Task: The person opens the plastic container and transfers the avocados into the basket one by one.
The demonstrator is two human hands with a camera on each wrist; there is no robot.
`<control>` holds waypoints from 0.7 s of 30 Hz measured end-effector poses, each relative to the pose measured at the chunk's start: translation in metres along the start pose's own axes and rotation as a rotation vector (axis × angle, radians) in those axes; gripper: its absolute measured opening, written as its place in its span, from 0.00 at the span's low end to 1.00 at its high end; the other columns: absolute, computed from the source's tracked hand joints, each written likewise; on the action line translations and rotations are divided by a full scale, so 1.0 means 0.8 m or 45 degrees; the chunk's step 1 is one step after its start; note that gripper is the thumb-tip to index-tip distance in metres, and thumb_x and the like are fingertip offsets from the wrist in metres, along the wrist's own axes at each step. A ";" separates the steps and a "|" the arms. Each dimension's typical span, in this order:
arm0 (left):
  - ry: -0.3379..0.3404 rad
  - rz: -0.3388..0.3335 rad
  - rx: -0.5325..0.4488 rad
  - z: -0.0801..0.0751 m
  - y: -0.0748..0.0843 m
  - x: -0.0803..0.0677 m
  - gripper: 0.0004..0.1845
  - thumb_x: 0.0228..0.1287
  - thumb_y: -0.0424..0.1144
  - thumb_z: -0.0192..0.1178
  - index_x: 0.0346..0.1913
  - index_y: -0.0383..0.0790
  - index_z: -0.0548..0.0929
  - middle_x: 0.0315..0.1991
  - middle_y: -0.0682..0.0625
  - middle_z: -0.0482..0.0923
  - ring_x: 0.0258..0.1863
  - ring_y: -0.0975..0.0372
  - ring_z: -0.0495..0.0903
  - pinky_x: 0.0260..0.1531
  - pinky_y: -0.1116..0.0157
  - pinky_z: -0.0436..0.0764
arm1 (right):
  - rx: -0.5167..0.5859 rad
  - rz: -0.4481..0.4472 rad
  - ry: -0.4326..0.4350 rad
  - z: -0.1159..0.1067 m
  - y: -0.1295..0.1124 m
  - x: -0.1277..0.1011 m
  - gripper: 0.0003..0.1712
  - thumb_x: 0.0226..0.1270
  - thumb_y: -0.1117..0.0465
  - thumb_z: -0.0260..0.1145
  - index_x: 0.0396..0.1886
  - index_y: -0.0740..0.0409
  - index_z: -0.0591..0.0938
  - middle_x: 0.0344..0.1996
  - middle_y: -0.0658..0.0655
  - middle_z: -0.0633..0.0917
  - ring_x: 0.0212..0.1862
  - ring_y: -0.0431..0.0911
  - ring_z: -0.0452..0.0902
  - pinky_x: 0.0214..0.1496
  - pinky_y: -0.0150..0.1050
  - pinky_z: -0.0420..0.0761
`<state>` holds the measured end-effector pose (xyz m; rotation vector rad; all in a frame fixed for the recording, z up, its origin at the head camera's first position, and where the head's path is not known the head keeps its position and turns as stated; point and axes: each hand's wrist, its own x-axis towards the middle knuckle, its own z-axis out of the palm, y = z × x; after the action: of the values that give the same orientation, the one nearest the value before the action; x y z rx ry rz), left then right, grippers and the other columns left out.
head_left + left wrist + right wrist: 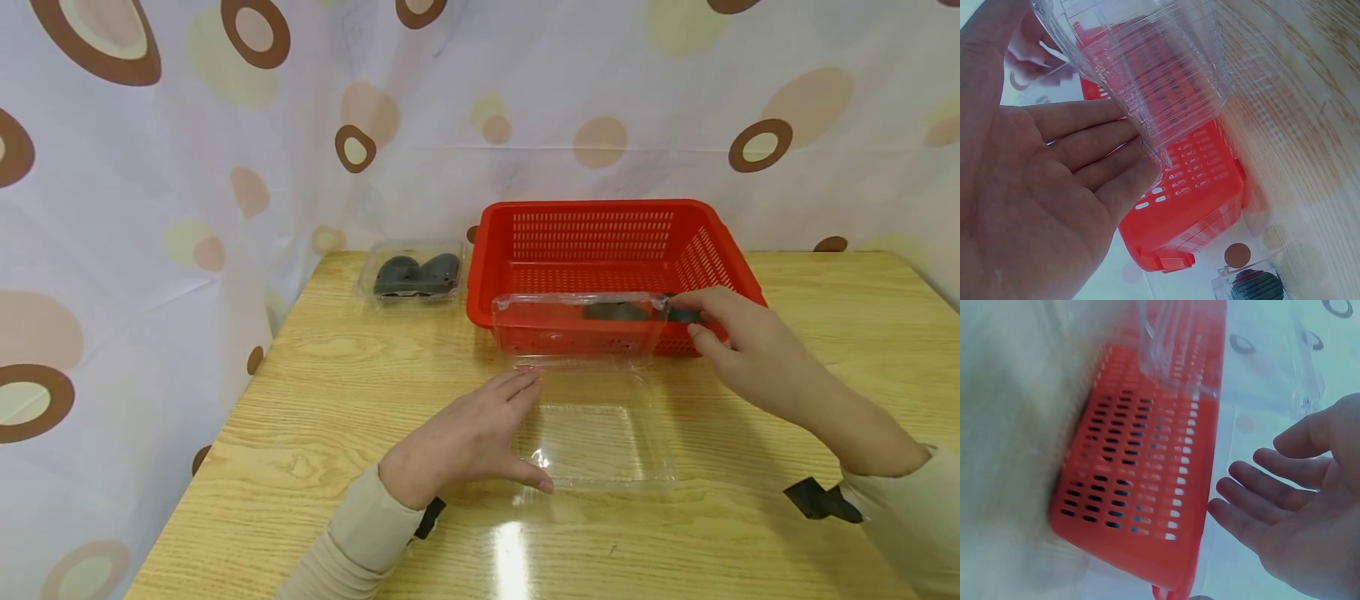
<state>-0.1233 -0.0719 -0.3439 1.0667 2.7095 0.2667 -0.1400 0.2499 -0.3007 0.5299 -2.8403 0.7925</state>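
Item: clear plastic clamshell container [592, 433], open, lying on the worktop [315, 400] just in front of the red basket [600, 250]. Its base sits flat nearest you; its hinged lid [577, 321] stands up against the red basket's front wall.

Left hand [472, 437]: your grip is flat and relaxed, fingers straight, resting against the container's left edge. The left wrist view shows the fingers [1110, 156] lying along the ribbed plastic wall, curled round nothing.

Right hand [738, 346]: you reach to the lid's upper right corner, at the red basket's front rim. Thumb and forefinger look pinched on the lid's edge, with a dark object [684, 316] just beside the fingertips; whether you hold the lid, that object or both, the head view does not settle. The right wrist view shows the other fingers spread loosely.

Contents: the container's base holds nothing visible. A dark rounded piece [615, 312] shows through the lid, apparently inside the red basket.

Elsewhere: a second clamshell [416, 275], closed, with two dark pieces inside, stands left of the red basket.

Progress, by judgement: one pack looks filled and closed; this one is opened but not yet filled, so loading and closing remain.
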 end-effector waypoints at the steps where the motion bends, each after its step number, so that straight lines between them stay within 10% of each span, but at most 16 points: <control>1: 0.001 0.001 0.000 0.000 0.000 0.000 0.63 0.46 0.72 0.67 0.77 0.36 0.56 0.80 0.46 0.51 0.79 0.55 0.51 0.77 0.60 0.58 | -0.011 -0.019 0.012 0.002 -0.001 -0.005 0.18 0.73 0.66 0.57 0.61 0.59 0.76 0.55 0.59 0.80 0.35 0.42 0.70 0.30 0.30 0.70; 13: 0.001 0.004 0.003 -0.001 0.001 -0.001 0.62 0.47 0.73 0.66 0.77 0.36 0.56 0.80 0.47 0.50 0.80 0.55 0.50 0.77 0.60 0.56 | -0.065 -0.160 0.097 0.025 -0.013 -0.051 0.23 0.67 0.67 0.65 0.61 0.57 0.77 0.56 0.56 0.80 0.39 0.40 0.73 0.31 0.28 0.71; 17: 0.004 0.007 0.007 -0.001 0.000 -0.002 0.62 0.47 0.73 0.66 0.77 0.36 0.57 0.80 0.47 0.51 0.80 0.56 0.50 0.77 0.60 0.57 | -0.070 -0.232 0.110 0.038 -0.021 -0.063 0.27 0.64 0.66 0.69 0.62 0.56 0.76 0.57 0.53 0.79 0.53 0.46 0.76 0.48 0.18 0.69; 21: 0.003 0.013 0.000 -0.001 0.000 -0.002 0.62 0.48 0.72 0.66 0.77 0.36 0.57 0.80 0.46 0.51 0.80 0.55 0.50 0.77 0.60 0.57 | -0.028 -0.215 -0.003 0.054 -0.035 -0.072 0.31 0.66 0.60 0.69 0.68 0.53 0.72 0.63 0.52 0.74 0.62 0.50 0.73 0.61 0.35 0.76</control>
<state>-0.1221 -0.0732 -0.3425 1.0816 2.7070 0.2695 -0.0785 0.2219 -0.3376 0.7559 -2.7568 0.7300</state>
